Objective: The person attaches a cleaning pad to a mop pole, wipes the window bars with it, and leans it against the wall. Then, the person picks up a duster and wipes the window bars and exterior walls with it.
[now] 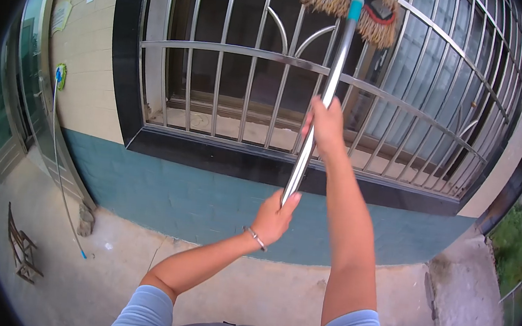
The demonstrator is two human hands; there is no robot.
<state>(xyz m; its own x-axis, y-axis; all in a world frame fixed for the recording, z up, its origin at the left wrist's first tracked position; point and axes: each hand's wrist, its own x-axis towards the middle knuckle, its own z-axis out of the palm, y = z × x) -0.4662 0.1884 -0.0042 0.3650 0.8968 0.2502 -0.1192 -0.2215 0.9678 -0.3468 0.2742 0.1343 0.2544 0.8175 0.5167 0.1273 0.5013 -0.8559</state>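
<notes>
A mop with a shiny metal pole [310,144] slants up across the view. Its shaggy beige head [374,30], with red trim and a teal joint, is raised against the upper window bars [240,51]. Low on the pole, my left hand [276,218] is wrapped round it, a bracelet on the wrist. Farther up, my right hand [326,126] grips the same pole in front of the lower bars. Part of the pole's lower end is hidden in my left hand.
Behind the bars is a window with a dark frame [211,161] over a teal wall [164,191]. At left, a second long-handled tool [62,175] leans on the wall near a door [19,96] and a small wooden chair [21,247]. Plants [520,244] grow at right.
</notes>
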